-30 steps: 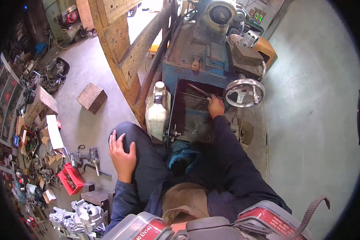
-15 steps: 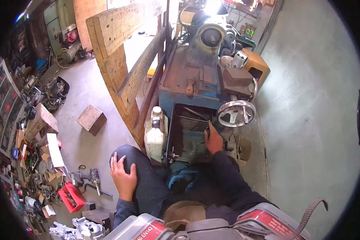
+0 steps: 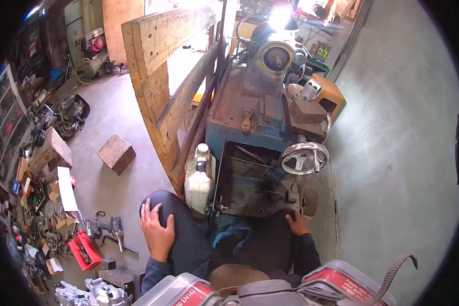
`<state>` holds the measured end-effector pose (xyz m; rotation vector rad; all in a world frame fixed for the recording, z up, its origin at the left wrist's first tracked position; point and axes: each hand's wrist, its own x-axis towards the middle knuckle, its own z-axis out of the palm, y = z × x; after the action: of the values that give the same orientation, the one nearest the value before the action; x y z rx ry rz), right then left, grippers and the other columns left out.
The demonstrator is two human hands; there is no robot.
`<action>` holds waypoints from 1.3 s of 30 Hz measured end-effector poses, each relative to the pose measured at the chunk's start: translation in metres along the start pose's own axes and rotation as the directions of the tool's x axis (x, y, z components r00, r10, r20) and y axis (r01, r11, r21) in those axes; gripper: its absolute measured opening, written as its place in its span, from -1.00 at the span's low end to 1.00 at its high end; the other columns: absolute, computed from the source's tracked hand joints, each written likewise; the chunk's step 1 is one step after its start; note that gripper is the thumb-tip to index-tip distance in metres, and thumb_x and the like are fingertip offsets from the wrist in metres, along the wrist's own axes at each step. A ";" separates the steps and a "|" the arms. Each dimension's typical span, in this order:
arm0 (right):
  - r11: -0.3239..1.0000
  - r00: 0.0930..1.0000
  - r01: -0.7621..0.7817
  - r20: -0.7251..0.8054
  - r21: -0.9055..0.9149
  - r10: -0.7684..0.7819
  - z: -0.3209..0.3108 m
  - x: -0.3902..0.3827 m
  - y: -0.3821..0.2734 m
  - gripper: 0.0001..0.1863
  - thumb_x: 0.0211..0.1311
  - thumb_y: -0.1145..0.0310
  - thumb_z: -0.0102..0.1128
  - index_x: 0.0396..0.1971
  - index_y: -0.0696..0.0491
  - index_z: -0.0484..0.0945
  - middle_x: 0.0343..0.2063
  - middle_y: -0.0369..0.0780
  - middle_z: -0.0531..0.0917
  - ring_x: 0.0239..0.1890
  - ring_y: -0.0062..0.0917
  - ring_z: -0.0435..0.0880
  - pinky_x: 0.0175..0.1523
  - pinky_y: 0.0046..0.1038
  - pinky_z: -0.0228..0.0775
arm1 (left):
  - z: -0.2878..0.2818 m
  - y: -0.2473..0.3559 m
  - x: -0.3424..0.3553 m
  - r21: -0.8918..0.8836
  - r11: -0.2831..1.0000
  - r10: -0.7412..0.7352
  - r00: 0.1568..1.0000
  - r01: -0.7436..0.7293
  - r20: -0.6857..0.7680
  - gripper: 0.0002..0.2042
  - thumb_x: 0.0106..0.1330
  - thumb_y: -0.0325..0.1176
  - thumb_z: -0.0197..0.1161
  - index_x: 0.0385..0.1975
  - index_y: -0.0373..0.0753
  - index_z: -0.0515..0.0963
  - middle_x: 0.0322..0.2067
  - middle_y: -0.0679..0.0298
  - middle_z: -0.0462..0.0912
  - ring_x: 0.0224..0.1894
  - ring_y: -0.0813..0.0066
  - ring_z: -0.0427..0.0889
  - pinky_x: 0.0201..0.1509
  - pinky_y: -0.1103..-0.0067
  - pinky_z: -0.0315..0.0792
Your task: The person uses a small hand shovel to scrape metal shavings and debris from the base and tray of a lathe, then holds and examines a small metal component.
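Note:
My left hand (image 3: 158,233) lies on my left knee with its fingers spread and holds nothing. Against the side of my right thigh rests my right hand (image 3: 299,224), thumb stretched out and nothing visible in it; its other fingers are partly hidden. Between my knees and the blue machine (image 3: 217,133) is an open dark compartment (image 3: 245,196) in the machine's base, with a thin rod across its upper part. A chrome handwheel (image 3: 289,164) sits at the compartment's upper right. Left of the compartment stands a dirty white plastic jug (image 3: 199,186).
A wooden pallet (image 3: 149,71) stands upright left of the machine. On the floor at left are a wooden block (image 3: 116,154), a cordless power tool (image 3: 107,227), a red tray (image 3: 85,251) and many scattered parts. Red-and-grey filter cartridges (image 3: 344,283) fill the lower edge. A cable runs along the floor at right.
My right hand has come back out of the machine's compartment to my right thigh. My left hand stays on my knee. The view has shifted slightly.

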<state>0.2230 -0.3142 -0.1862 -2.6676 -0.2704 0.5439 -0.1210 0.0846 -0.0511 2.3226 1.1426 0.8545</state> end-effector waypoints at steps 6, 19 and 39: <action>0.995 0.990 -0.099 0.099 -0.006 0.099 -0.008 -0.004 -0.023 0.16 0.16 -0.45 0.03 0.47 0.15 -0.08 0.32 0.18 0.29 0.37 0.01 0.28 0.40 -0.18 0.17 | -0.002 0.000 0.001 0.004 1.000 -0.009 1.000 0.009 0.005 -0.55 0.13 -0.28 0.33 0.03 -0.31 0.53 0.31 -0.08 0.32 0.38 -0.10 0.22 0.44 0.16 0.07; 0.990 0.989 -0.138 0.047 -0.027 0.139 0.010 0.016 0.001 0.17 0.16 -0.38 0.12 0.41 0.33 -0.01 0.30 0.22 0.31 0.35 0.00 0.32 0.38 -0.18 0.22 | 0.003 -0.001 0.003 -0.015 1.000 0.001 1.000 -0.001 0.007 -0.55 0.12 -0.29 0.34 0.02 -0.31 0.53 0.31 -0.09 0.32 0.38 -0.11 0.22 0.44 0.16 0.07; 0.980 0.973 -0.187 0.126 -0.069 0.194 -0.009 -0.018 -0.043 0.12 0.20 -0.41 0.01 0.44 0.23 -0.02 0.33 0.18 0.27 0.36 0.04 0.28 0.39 -0.14 0.19 | -0.004 -0.001 -0.001 0.008 1.000 -0.002 1.000 0.002 0.015 -0.59 0.13 -0.34 0.34 0.00 -0.33 0.52 0.31 -0.12 0.32 0.37 -0.10 0.25 0.43 0.18 0.12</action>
<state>0.2052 -0.2830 -0.1544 -2.7330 -0.0670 0.7862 -0.1245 0.0846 -0.0494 2.3303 1.1436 0.8318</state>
